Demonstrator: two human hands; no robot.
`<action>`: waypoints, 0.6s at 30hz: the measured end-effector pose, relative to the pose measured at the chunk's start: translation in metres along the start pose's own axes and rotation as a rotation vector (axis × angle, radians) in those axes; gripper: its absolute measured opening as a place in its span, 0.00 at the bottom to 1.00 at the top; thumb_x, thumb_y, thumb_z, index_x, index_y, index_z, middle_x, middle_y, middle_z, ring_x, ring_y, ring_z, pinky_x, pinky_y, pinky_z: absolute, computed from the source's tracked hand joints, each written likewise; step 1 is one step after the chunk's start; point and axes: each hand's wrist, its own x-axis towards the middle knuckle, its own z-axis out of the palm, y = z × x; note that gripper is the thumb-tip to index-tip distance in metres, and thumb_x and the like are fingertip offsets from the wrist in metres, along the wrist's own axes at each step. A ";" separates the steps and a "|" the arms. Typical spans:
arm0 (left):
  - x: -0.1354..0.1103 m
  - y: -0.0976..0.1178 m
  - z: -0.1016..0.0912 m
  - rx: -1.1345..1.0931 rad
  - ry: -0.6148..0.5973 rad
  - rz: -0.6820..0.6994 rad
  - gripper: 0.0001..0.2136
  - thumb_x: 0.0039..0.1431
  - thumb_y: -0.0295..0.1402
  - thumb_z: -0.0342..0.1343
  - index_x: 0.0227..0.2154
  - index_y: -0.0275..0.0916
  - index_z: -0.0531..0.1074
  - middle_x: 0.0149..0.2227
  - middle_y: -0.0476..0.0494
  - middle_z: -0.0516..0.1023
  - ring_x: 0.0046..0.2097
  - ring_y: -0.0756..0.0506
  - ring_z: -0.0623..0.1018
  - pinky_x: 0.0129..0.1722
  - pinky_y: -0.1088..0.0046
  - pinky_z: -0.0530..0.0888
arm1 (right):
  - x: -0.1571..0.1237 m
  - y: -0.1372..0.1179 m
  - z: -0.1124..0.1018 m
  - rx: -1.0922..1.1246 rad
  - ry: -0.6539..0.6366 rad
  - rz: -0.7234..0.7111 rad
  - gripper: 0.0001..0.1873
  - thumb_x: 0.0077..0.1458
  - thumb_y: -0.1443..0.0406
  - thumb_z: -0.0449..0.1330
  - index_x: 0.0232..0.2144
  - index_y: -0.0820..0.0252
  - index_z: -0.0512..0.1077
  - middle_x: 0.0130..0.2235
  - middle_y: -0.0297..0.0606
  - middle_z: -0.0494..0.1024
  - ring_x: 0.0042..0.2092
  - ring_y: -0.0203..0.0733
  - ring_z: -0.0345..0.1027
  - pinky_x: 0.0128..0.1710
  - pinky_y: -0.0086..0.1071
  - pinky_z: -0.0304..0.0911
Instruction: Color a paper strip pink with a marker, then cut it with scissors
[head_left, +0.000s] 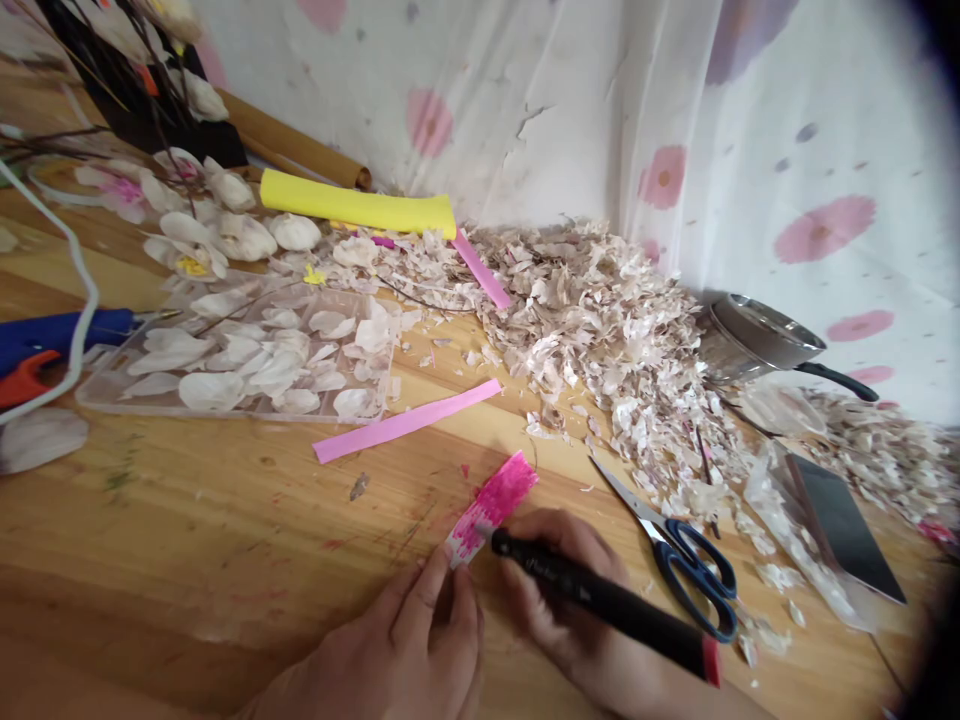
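Head view, looking forward and down onto a wooden tabletop (187, 520). Left hand (427, 650): thumb and fingers closed in a pinch on the lower end of a paper strip (495, 503), pale near that end, blotched deep pink over most of its length, and projecting up and to the right beyond the fingertips. Right hand (547, 620): fingers curled closed around a black marker pen (600, 597) with a red end, its tip touching the strip's pale lower part, just above the left fingertips. Just right of the right hand, scissors (675, 560) with blue handles, not touching either hand. Farther up the table, a smooth pink paper band (405, 422), a clear plastic tray (97, 395) of white petals, a blue glue gun (60, 335), a heap of pale scraps (592, 330), a yellow foam roll (356, 212), and a steel saucepan (757, 335), with a pink-spotted cloth (525, 100) behind.
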 end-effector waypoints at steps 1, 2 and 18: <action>0.000 0.000 0.001 -0.002 -0.027 0.025 0.17 0.63 0.30 0.46 0.51 0.37 0.73 0.51 0.33 0.78 0.51 0.37 0.79 0.37 0.66 0.82 | 0.000 0.001 0.000 -0.010 0.016 0.032 0.04 0.56 0.68 0.58 0.36 0.55 0.69 0.28 0.33 0.78 0.26 0.37 0.73 0.26 0.27 0.68; 0.000 0.000 0.001 -0.002 -0.049 0.047 0.17 0.62 0.29 0.46 0.50 0.37 0.73 0.51 0.34 0.78 0.51 0.37 0.78 0.39 0.65 0.82 | 0.000 0.002 0.000 -0.021 0.041 0.067 0.04 0.57 0.68 0.58 0.36 0.55 0.69 0.29 0.34 0.78 0.26 0.37 0.73 0.27 0.28 0.69; 0.005 0.002 -0.004 -0.013 0.047 -0.056 0.16 0.63 0.32 0.48 0.51 0.38 0.73 0.49 0.35 0.79 0.46 0.40 0.81 0.39 0.68 0.81 | -0.003 0.002 -0.003 0.051 -0.057 0.039 0.05 0.57 0.69 0.59 0.36 0.55 0.69 0.29 0.33 0.78 0.27 0.36 0.73 0.27 0.26 0.68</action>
